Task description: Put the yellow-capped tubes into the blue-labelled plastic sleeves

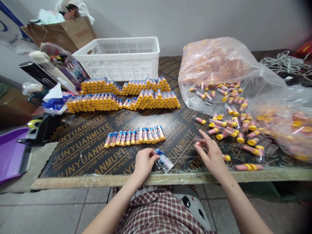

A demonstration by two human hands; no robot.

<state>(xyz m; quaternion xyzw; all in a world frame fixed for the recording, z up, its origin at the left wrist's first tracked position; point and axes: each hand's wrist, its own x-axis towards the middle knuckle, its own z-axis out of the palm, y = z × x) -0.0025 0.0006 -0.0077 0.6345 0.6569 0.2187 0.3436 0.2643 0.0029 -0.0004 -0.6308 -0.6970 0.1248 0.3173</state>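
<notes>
Pinched at thumb and fingertips, the left hand (145, 161) has the near end of some printed film (164, 163) just above the table (92, 162). Limp and nearly weightless, I'd say, and a bit slippery; one edge is the place to take it. The right hand (211, 154) is half open, thumb and forefinger apart, with a clear tube (197, 140) at the tips; I can't tell whether it's gripped. That tube looks light, stiff and smooth, best taken round its middle. Loose tubes (229, 130) lie just beyond.
</notes>
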